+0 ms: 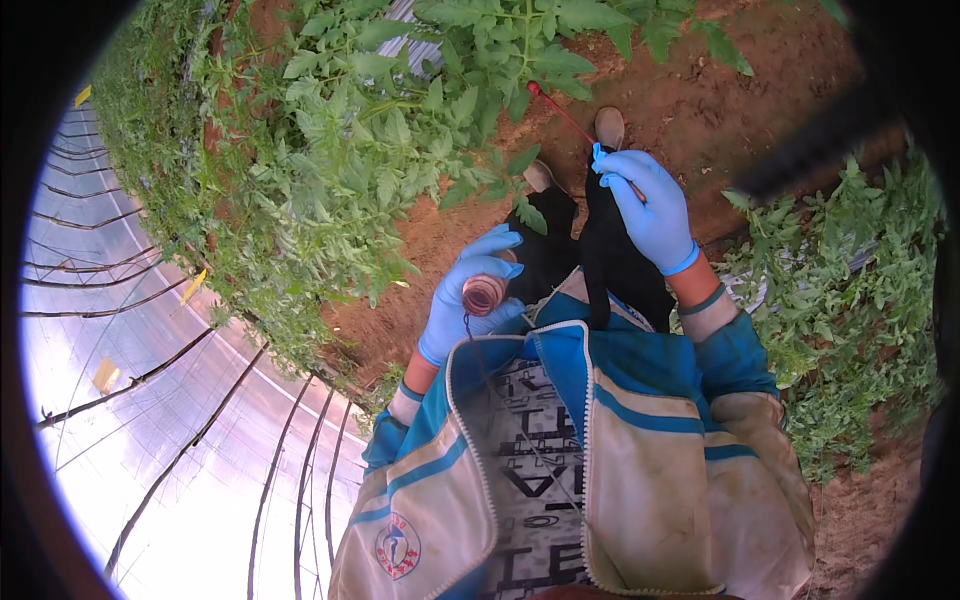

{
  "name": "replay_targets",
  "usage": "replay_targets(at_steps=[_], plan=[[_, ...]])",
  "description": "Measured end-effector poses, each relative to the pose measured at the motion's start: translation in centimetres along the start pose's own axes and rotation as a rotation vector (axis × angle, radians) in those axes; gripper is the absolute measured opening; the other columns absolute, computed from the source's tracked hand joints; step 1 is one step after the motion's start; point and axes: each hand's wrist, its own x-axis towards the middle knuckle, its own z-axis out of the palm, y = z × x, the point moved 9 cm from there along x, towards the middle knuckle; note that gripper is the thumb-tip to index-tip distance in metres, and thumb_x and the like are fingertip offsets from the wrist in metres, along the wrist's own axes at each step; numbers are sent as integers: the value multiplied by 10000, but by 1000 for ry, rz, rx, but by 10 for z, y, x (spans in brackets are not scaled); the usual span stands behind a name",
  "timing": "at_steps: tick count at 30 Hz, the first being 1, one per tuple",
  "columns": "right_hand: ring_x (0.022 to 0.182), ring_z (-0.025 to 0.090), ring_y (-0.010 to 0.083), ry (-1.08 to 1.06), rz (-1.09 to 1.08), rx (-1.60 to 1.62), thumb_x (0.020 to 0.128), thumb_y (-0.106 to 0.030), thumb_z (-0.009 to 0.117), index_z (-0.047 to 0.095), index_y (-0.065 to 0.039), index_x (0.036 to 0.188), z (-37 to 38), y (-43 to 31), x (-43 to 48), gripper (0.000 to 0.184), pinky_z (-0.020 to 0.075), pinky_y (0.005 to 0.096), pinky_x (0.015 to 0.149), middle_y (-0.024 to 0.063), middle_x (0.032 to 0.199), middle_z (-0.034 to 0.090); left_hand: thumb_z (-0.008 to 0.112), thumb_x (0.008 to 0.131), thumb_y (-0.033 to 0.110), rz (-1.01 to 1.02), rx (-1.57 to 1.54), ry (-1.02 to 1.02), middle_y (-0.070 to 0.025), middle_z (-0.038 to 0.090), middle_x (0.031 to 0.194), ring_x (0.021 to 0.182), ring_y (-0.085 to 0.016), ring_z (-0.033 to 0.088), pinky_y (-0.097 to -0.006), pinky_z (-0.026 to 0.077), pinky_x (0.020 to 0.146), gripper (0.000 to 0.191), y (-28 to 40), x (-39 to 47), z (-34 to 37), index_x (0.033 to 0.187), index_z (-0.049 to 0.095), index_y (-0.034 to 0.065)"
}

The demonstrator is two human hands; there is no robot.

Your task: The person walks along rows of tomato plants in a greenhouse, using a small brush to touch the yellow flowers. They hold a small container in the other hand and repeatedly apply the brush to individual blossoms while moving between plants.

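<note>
My left hand [452,300], in a blue glove, holds a small open-mouthed bottle [484,294] with a reddish tint. A thin cord [491,386] runs from the bottle's neck across my shirt. In my right hand [649,214], also gloved in blue, a thin red stick [566,116] is pinched between the fingers. Its rounded, dark red tip [533,88] is at the leaves of a tomato plant [527,45]; whether it touches them I cannot tell. The lower end of the stick is mostly behind my fingers.
Dense tomato plants [360,150] grow along the left, and another row [817,300] stands at the right. Between them runs bare brown soil [750,82], with my shoes on it. Greenhouse film with dark ribs [202,427] curves at the far left. A dark blurred bar [817,142] crosses the upper right.
</note>
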Motion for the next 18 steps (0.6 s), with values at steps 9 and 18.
replay_targets(at_steps=[9,18], plan=[[921,672,257,-70,-182,-70,1000,-74,681,731,-55,1252,47,-3,32,257,541,354,817,108,1056,707,933,771,114,29,-34,33,-180,591,1482,1477,-391,474,-520,363,1229,476,-16,-24,-17,1187,701,103],[883,690,229,-5,-277,-40,1036,-133,673,733,-107,1268,180,52,129,242,564,346,801,74,1094,722,914,575,-104,-177,-66,267,-175,592,1481,1478,-414,481,-532,373,1233,612,-80,-97,-51,1082,666,133]])
